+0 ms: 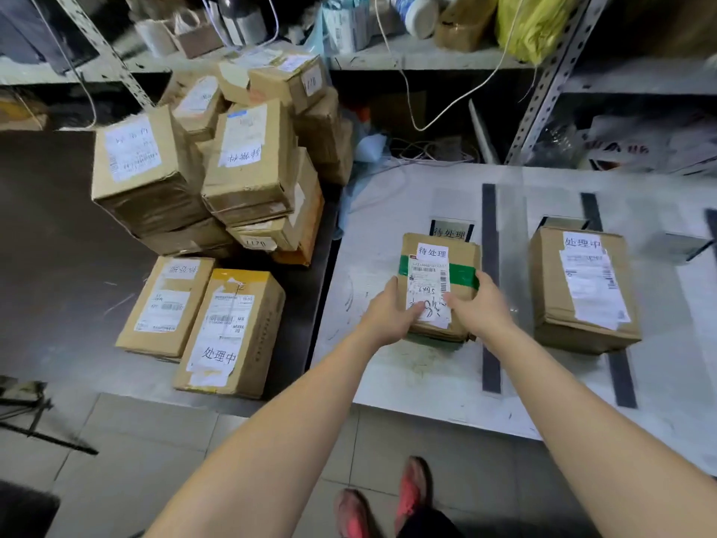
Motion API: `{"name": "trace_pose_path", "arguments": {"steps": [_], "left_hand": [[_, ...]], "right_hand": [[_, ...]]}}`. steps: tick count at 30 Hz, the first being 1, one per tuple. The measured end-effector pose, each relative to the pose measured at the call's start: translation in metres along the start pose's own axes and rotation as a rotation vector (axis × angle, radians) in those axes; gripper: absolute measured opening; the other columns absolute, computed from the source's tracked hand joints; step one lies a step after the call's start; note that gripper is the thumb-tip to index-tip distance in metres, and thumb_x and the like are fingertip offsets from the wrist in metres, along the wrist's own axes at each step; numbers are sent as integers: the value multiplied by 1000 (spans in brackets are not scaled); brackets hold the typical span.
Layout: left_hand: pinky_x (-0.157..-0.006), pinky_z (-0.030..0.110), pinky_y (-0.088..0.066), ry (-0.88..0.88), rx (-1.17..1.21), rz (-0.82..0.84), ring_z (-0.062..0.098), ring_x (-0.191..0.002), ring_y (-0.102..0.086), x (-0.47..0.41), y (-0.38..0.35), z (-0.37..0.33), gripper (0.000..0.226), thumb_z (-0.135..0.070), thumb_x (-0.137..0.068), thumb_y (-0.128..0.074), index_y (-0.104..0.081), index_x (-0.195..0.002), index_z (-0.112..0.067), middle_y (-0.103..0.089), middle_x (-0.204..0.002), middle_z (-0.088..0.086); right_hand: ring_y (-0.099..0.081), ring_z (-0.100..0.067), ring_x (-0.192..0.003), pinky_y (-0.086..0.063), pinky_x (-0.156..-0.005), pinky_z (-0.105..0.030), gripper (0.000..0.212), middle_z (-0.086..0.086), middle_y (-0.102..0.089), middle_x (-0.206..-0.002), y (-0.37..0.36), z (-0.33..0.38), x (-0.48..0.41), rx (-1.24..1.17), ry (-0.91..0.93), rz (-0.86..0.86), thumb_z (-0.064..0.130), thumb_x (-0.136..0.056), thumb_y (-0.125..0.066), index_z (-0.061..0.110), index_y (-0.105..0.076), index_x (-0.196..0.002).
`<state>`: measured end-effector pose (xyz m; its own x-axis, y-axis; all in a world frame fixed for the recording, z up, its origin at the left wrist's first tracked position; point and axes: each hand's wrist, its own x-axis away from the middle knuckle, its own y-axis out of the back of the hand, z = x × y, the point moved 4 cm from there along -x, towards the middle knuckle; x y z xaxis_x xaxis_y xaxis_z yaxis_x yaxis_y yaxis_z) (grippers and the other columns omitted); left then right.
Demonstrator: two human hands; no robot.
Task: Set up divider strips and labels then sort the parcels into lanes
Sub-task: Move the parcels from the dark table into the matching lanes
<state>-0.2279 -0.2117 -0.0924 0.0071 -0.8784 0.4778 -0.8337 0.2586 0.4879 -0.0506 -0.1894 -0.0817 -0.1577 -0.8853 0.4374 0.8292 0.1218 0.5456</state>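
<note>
The parcel (463, 275), banded with green tape and tagged 待处理, is sitting just left of the strip (490, 289), over the board (407, 382). Whether its base is touching the board cannot be told. The left hand (388, 316) is gripping the near left corner. The right hand (479, 304) is gripping the near right edge, with its fingers curling onto the top face. The lane label (450, 231), left of the strip near its far end, is showing the same characters, so the lane is judged correct.

Procedure for the step in hand:
- Be aligning the parcel's long side parallel to the strip, leaving a gap so that no part is covering the strip.
- Be stopping short of the lane label so that nothing is hiding it.
- Be lowering the parcel flat, tag upward, then loosening both hands together.

Right of the strip, a second parcel (582, 289) is lying across a second strip (620, 374); this overlap is judged a fault to avoid. Well left of the strip, the pile (232, 168) is waiting on a dark table.
</note>
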Motion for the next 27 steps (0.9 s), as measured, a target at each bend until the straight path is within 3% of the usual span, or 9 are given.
{"name": "trace_pose_path", "arguments": {"steps": [5, 9, 12, 14, 17, 21, 23, 25, 27], "left_hand": [[-103, 37, -47, 32, -48, 45, 28, -130, -54, 5, 8, 3, 74, -30, -94, -70, -29, -153, -11, -53, -147, 8], [-102, 41, -48, 48, -162, -57, 32, -135, -49, 13, 43, 7, 98, -38, -91, -72, -12, -160, -5, -43, -153, 17], [-91, 40, -51, -24, -270, -177, 32, -123, -56, 32, 91, 2, 60, -36, -88, -71, -46, -135, -7, -55, -133, 13], [-81, 36, -49, -77, -302, -275, 30, -113, -59, 51, 129, 3, 37, -30, -86, -71, -55, -114, -11, -59, -116, 9], [-94, 38, -52, -86, -327, -402, 28, -114, -60, 82, 184, 17, 49, -29, -86, -69, -62, -130, -8, -63, -126, 9], [-94, 39, -52, 15, -244, -485, 28, -116, -61, 121, 239, 66, 50, -32, -88, -64, -61, -135, -14, -65, -127, 4], [-85, 40, -52, 59, -213, -507, 30, -105, -64, 138, 255, 94, 38, -33, -89, -61, -66, -120, -12, -69, -111, 7], [-65, 36, -46, 80, -196, -515, 28, -79, -60, 153, 261, 119, 15, -29, -86, -60, -60, -82, -14, -62, -78, 7], [-56, 32, -38, 107, -181, -529, 23, -65, -51, 166, 261, 142, 22, -28, -85, -60, -48, -70, -17, -53, -66, 1]], "right_hand": [[-61, -27, -118, -51, -94, -40, 58, -3, -63, -132, -3, -1, 3, 94, 6, -46, 23, -89, -74, 19, -49, -141], [-52, -32, -123, -50, -100, -50, 57, -11, -54, -134, -12, 30, 11, 258, 126, -133, 29, -83, -72, 18, -51, -135], [-50, -31, -125, -48, -96, -43, 63, -9, -48, -144, -33, 78, 32, 307, 228, -34, 28, -90, -69, 20, -44, -147], [-52, -26, -126, -46, -97, -39, 58, -5, -50, -146, -51, 109, 49, 292, 332, 25, 27, -92, -67, 21, -47, -146], [-55, -22, -130, -47, -103, -39, 53, -2, -54, -147, -78, 145, 76, 259, 411, 67, 29, -92, -65, 22, -54, -143], [-57, -21, -128, -48, -99, -33, 51, -1, -57, -145, -123, 173, 123, 226, 439, 125, 28, -93, -66, 20, -56, -142], [-57, -23, -130, -47, -101, -33, 54, -3, -57, -145, -148, 178, 145, 193, 428, 154, 28, -93, -68, 20, -54, -144], [-57, -23, -129, -48, -103, -34, 59, -4, -56, -146, -172, 177, 165, 165, 398, 173, 30, -92, -70, 19, -52, -146], [-58, -20, -124, -48, -97, -31, 58, -3, -58, -145, -191, 174, 179, 141, 374, 174, 30, -92, -71, 19, -52, -145]]}}
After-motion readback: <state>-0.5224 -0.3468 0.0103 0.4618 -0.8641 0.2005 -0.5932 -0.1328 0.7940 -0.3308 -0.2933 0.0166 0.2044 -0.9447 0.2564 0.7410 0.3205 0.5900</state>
